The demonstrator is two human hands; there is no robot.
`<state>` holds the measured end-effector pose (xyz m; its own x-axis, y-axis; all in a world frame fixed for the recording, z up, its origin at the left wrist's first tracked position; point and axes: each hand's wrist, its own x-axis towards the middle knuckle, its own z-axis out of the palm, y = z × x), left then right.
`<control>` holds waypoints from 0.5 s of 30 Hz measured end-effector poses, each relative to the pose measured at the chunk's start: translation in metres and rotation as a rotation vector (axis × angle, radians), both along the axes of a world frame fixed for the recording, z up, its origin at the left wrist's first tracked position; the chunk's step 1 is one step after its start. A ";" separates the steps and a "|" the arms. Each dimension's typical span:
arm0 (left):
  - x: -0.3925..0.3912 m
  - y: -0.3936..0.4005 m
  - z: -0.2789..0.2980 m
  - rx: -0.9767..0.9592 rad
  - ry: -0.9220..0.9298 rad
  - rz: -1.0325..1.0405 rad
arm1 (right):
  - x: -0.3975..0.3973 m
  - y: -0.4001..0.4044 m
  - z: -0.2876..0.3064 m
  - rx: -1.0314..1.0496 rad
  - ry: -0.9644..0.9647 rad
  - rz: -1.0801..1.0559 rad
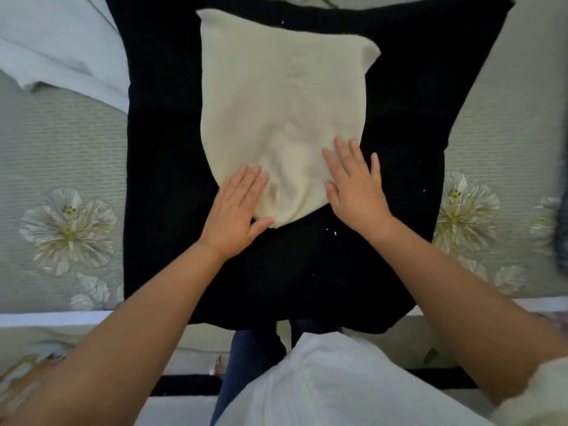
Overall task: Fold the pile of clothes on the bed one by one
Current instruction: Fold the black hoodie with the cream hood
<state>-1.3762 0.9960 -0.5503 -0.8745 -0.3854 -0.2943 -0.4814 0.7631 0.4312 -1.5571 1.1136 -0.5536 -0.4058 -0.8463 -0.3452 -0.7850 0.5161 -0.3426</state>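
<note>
Left hand (235,207) and right hand (356,187), fingers flat and slightly apart, pressed the cream garment (276,112), apparently part-folded; a white cloth (58,47) remained unfolded.

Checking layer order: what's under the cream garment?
The cream garment lies on a black cloth spread over the floral bedspread. Both hands press flat on its near end. Anything between the layers is hidden.

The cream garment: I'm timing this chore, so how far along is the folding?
Done: the cream garment lies folded narrow on the black cloth. In hand: left hand and right hand press it flat. Left: folding it shorter, probably, plus the white fabric beside it.
</note>
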 end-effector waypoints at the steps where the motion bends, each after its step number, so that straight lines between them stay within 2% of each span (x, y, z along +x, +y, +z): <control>1: 0.013 0.005 0.005 -0.066 0.036 -0.049 | 0.008 0.011 0.006 -0.087 0.007 -0.031; 4: 0.065 0.028 0.008 -0.192 -0.016 -0.280 | 0.049 0.057 0.018 -0.287 0.114 -0.049; 6: 0.104 0.045 0.004 -0.243 -0.063 -0.427 | 0.088 0.093 0.015 -0.305 0.172 0.042; 8: 0.136 0.059 -0.001 -0.291 -0.118 -0.512 | 0.124 0.123 0.007 -0.256 0.208 0.210; 10: 0.156 0.070 -0.003 -0.321 -0.204 -0.504 | 0.153 0.142 -0.004 -0.144 0.206 0.346; 15: 0.162 0.076 -0.015 -0.390 -0.319 -0.441 | 0.170 0.132 -0.029 0.118 0.345 0.313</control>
<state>-1.2139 1.0722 -0.5650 -0.8679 -0.1420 -0.4760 -0.1467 0.9888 -0.0275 -1.3867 1.2457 -0.5830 -0.2455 -0.9093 -0.3360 -0.9664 0.2566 0.0118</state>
